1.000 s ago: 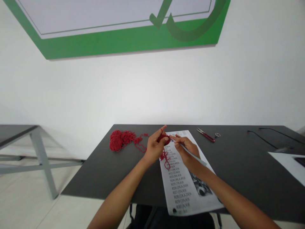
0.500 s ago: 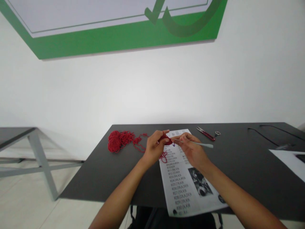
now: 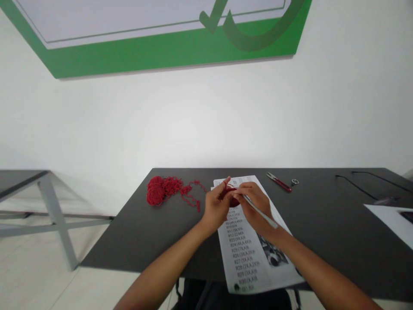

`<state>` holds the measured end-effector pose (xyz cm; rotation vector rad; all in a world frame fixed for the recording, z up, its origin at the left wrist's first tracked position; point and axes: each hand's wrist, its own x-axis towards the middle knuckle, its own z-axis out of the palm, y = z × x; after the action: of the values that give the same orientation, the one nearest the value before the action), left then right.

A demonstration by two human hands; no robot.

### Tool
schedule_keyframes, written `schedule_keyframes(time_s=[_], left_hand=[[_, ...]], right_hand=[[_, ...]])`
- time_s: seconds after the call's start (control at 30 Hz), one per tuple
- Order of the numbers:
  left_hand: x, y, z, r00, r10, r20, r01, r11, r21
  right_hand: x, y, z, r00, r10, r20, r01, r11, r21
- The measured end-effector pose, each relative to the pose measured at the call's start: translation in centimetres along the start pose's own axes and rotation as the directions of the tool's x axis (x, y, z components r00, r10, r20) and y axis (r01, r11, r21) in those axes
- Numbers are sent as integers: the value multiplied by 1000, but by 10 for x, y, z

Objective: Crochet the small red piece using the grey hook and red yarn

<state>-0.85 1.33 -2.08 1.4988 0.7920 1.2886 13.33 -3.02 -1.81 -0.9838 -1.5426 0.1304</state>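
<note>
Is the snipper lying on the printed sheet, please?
No, the snipper lies on the dark table, to the right of the sheet.

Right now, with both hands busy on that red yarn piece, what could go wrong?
The loose yarn trailing beside the yarn ball looks tangled and could knot or snag when pulled.

The printed sheet reaches over the table's near edge, so a forearm or lap might nudge it askew.

On the dark surface (image 3: 309, 241) I see tangled red yarn (image 3: 159, 189) far left and a printed sheet (image 3: 238, 258) near the middle. Red-handled snips (image 3: 280, 183) and glasses (image 3: 358, 187) lie to the right.
</note>
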Motion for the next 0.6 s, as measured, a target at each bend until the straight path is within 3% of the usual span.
schedule_keyframes(time_s=[0.07,0.13,0.23,0.37,0.6], left_hand=[[-2,-2,4,985,-158,71,169,965,-202],[-2,-3,4,971,-204,124,234,914,-332],[0,1,1,978,-155,139,199,890,-411],[2,11,-5,972,-133,194,210,861,-463],[2,22,-12,945,-138,296,281,809,-516]], right_hand=[[-4,1,2,996,-88,-33,85,992,-90],[-5,1,1,994,-98,-43,94,993,-75],[2,-3,-4,1000,11,0,-11,991,137],[13,-8,-14,974,172,150,-216,906,364],[16,-10,-23,968,131,214,-212,886,413]])
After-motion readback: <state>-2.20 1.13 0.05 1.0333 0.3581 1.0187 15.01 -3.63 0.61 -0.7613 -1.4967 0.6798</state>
